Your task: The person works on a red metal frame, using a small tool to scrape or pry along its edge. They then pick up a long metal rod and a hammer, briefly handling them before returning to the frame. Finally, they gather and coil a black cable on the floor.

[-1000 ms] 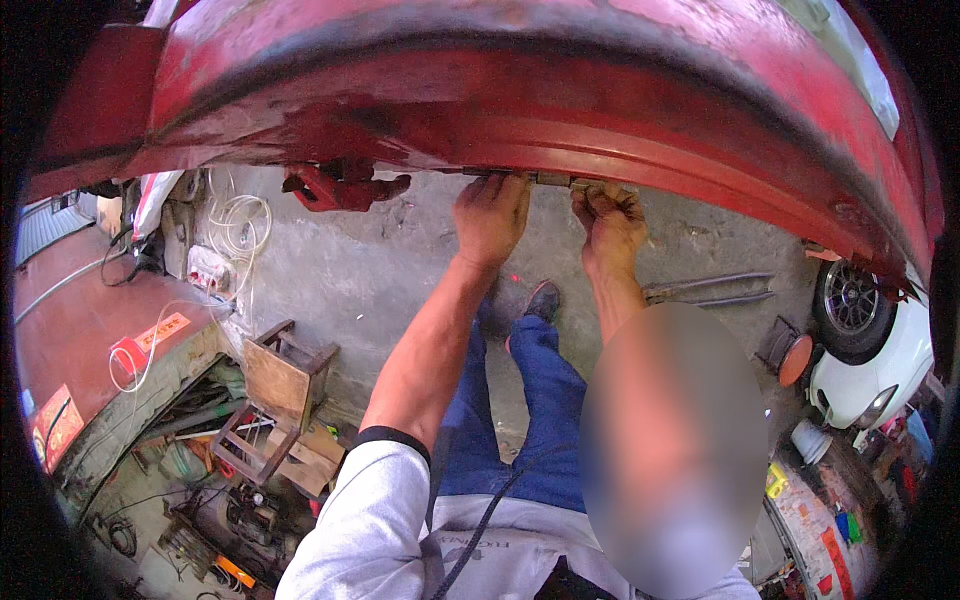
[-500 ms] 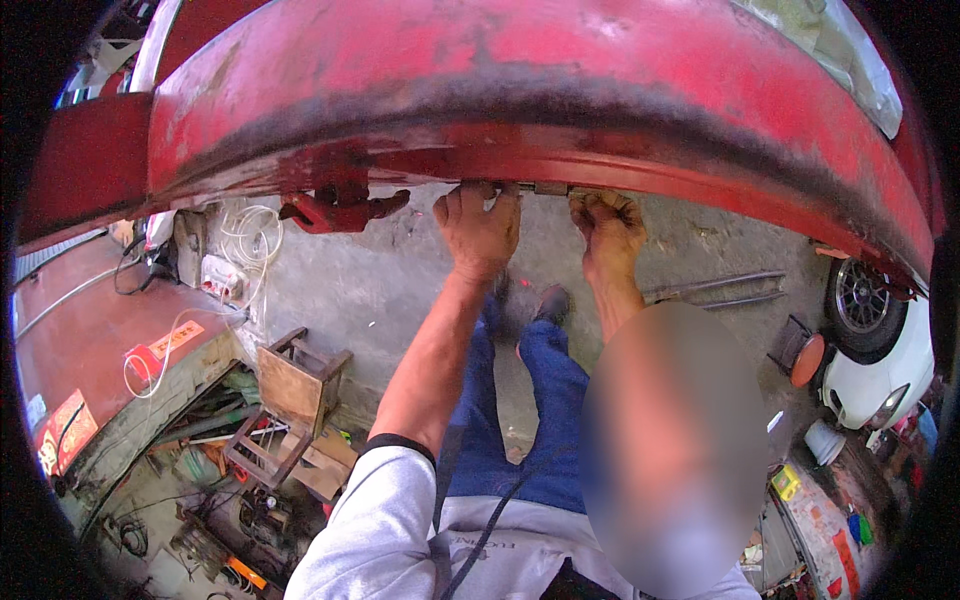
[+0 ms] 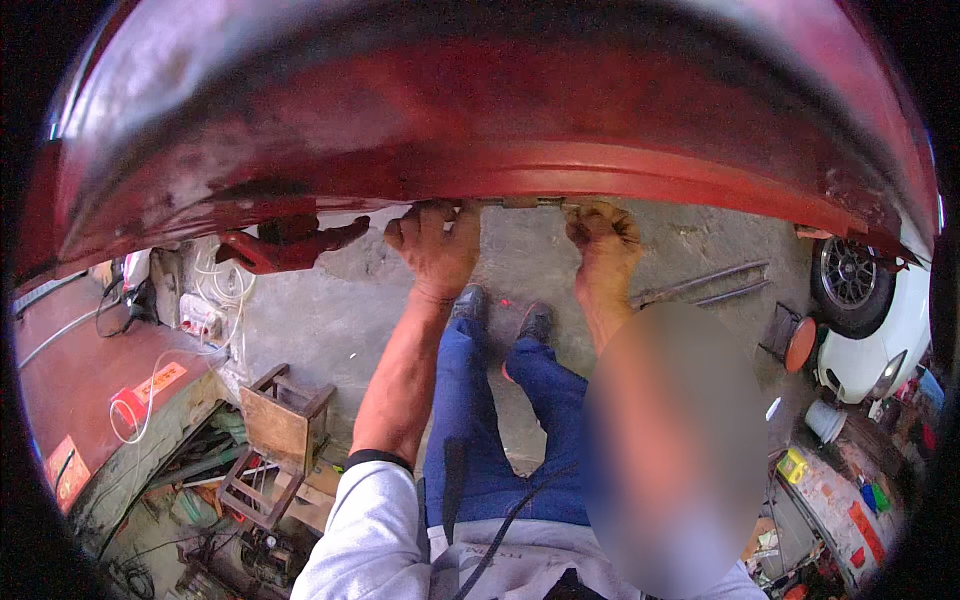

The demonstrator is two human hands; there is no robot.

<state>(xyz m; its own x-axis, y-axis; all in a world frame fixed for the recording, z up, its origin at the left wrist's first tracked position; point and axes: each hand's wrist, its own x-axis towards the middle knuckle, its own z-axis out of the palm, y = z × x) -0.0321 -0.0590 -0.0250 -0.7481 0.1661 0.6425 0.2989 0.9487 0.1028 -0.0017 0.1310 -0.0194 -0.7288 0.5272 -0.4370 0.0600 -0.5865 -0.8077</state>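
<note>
A large red metal panel (image 3: pixel 600 130), scuffed dark in places, curves across the top of the view. My left hand (image 3: pixel 435 248) is raised to its lower edge, fingers curled; what they grip is hidden. Along that edge, between my hands, runs a thin metal rod (image 3: pixel 550 201) with a short red sleeve (image 3: pixel 520 202) on it. My right hand (image 3: pixel 605 245) is closed in a pinch at the rod's right end. To the left of my left hand, a red hook-shaped bracket (image 3: pixel 285 250) hangs below the panel.
A wooden stool (image 3: pixel 275 430) lies at the left beside a red-brown bench top (image 3: pixel 90 350). Metal bars (image 3: pixel 705 285) lie on the concrete floor to the right. Farther right are a round-topped stool (image 3: pixel 799 345) and a white car (image 3: pixel 870 365) with a dark wheel (image 3: pixel 850 280).
The panel now fills more of the upper view. My left hand appears farther left, and the gap between my hands is wider. My right hand stays near the rod's end.
</note>
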